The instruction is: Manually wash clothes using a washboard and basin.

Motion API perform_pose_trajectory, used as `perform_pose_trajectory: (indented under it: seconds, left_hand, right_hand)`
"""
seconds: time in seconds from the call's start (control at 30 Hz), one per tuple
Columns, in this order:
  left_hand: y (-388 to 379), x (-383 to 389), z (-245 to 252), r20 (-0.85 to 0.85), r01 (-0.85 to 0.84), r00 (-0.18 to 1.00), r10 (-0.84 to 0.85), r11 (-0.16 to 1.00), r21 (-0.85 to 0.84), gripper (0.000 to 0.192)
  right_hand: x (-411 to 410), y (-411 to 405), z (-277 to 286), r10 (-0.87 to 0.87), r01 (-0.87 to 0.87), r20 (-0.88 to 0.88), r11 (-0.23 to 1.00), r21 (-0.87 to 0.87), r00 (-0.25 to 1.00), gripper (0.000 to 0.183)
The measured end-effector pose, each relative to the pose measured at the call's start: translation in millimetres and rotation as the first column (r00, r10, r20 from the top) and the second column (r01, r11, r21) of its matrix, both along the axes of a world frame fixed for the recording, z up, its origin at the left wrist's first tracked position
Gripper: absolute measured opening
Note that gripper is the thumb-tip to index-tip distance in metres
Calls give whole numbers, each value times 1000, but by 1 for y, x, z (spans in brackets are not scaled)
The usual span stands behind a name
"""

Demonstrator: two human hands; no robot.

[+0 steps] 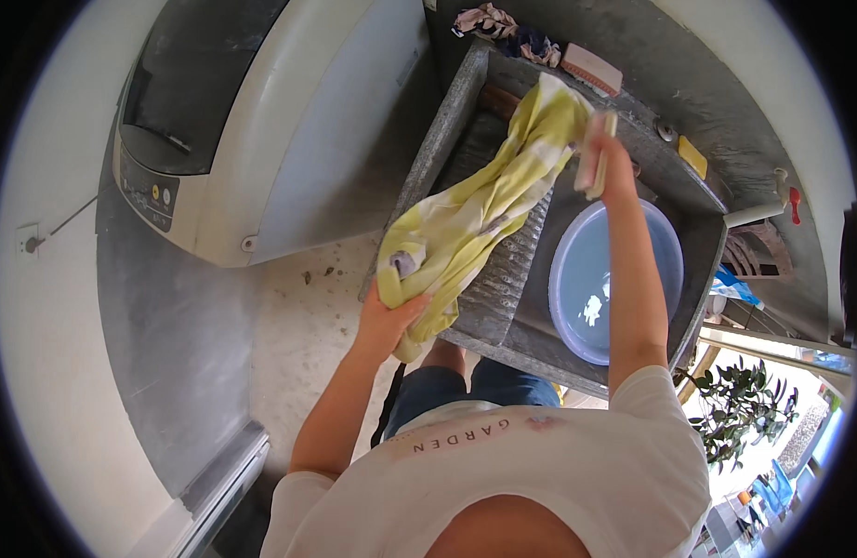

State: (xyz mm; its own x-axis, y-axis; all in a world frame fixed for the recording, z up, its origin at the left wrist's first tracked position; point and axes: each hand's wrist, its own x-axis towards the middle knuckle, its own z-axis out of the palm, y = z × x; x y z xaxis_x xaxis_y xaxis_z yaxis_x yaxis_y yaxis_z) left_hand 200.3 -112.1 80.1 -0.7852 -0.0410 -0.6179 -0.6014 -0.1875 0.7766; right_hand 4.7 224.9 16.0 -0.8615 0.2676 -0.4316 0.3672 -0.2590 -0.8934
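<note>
A yellow and white patterned cloth (pixel 484 202) lies stretched over the ribbed washboard (pixel 509 279) of a grey stone sink (pixel 439 132). My left hand (pixel 390 317) grips its near end at the sink's front left edge. In my right hand (pixel 615 167) is a scrubbing brush (pixel 592 157), blurred, held on edge just right of the cloth's far end. Whether its bristles touch the cloth I cannot tell. Below my right hand, partly hidden by my forearm, a light purple basin (pixel 557 307) with bluish water stands in the sink's right compartment.
On the sink's back ledge are crumpled fabric (pixel 495 24), a pink brush (pixel 592 68) and a yellow block (pixel 692 158). A pale tap pipe (pixel 755 213) reaches in at the right. A washing machine (pixel 317 104) stands left of the sink.
</note>
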Motion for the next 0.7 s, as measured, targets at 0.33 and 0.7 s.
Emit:
perform_pose_trajectory:
  seconds: [0.33,0.7]
  left_hand:
    - [16,47,-51,94,332,936,-339,762,-557,39]
    - [12,38,-48,298,396,906,-301,850,-346,39]
  right_hand:
    - [123,-160,-29,927,-388,46,111,915,372,68]
    - [87,-151,-39,824,-529,256,61,846,505,70]
